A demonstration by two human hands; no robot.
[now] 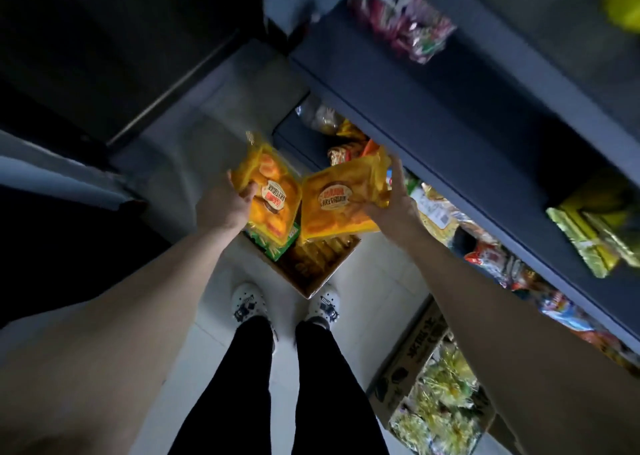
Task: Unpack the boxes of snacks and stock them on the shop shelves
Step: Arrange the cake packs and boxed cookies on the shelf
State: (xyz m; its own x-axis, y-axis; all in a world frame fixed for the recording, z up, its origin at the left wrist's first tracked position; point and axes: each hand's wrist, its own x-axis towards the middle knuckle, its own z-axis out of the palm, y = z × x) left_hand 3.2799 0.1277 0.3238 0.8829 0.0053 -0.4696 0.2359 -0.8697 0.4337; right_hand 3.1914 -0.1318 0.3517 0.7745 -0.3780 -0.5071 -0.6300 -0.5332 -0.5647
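Two orange packs, one gripped by your left hand, the other by your right hand, hang above the open box, tilted toward the shelf edge, seemingly for stocking.

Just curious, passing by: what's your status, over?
Left hand grips one yellow pack, right hand grips a second pack. Open box at feet, part full. Shelf at right, nothing blocking.

Orange-yellow snack packs, green packets, black trousers, blue-grey shelves.
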